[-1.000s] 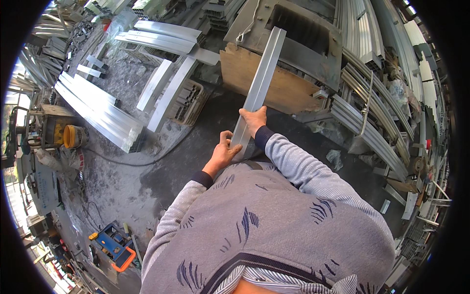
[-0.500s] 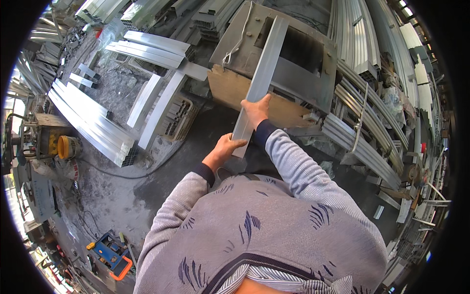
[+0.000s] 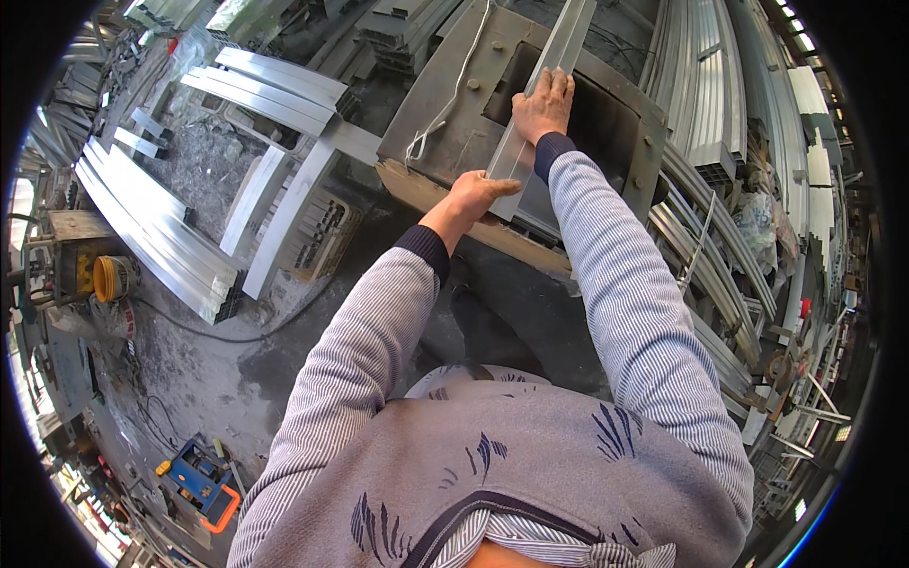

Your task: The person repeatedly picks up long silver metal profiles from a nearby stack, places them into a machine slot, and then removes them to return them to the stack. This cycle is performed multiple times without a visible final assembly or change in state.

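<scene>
A long silver metal profile slants away from me across a dark metal machine top. My left hand is closed round its near end, the thumb lying across the upper face. Further up, my right hand wraps over the same profile, its fingers on the far side. Behind the right hand shows a dark opening in the machine top. The profile's far end runs out of the picture at the top.
Stacked silver profiles lie at the left, beside a crate with short pieces. Long profiles are piled at the right. A yellow bucket and a blue tool with an orange handle stand on the left.
Both hands have moved forward, carrying the profile further over the machine. My right hand has shifted from a thumb-up side hold to a grip over the top. I have leaned nearer the machine.
</scene>
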The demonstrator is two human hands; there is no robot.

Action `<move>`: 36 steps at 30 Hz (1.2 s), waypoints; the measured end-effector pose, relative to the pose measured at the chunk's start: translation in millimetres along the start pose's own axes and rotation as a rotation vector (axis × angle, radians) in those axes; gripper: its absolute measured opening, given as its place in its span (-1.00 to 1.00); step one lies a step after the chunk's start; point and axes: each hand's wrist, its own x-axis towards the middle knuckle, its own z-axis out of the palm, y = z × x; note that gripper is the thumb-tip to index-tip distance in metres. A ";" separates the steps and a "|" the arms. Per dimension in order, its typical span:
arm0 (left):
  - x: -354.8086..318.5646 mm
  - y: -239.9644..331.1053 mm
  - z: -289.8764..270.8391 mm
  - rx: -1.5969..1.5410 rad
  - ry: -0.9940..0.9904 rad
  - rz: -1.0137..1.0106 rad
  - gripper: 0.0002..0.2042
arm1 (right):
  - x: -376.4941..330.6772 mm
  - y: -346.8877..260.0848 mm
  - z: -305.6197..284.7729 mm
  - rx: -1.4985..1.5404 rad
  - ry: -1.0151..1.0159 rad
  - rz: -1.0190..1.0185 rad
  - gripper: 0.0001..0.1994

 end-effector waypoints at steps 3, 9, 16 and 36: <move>-1.0 -7.7 -5.7 -0.026 -0.038 0.014 -0.51 | -5.1 -1.5 6.1 -0.078 0.005 -0.055 -0.26; -40.4 -64.7 -15.0 -0.040 -0.005 0.011 -0.53 | -74.2 -32.2 -11.6 0.029 0.062 -0.063 -0.28; -95.1 -132.7 -21.9 -0.084 0.002 0.051 -0.60 | -153.8 -63.5 -40.0 0.070 -0.072 0.001 -0.23; -251.0 -279.2 -67.6 -0.114 0.038 -0.021 -0.61 | -345.6 -150.7 -73.1 0.217 -0.297 0.062 -0.16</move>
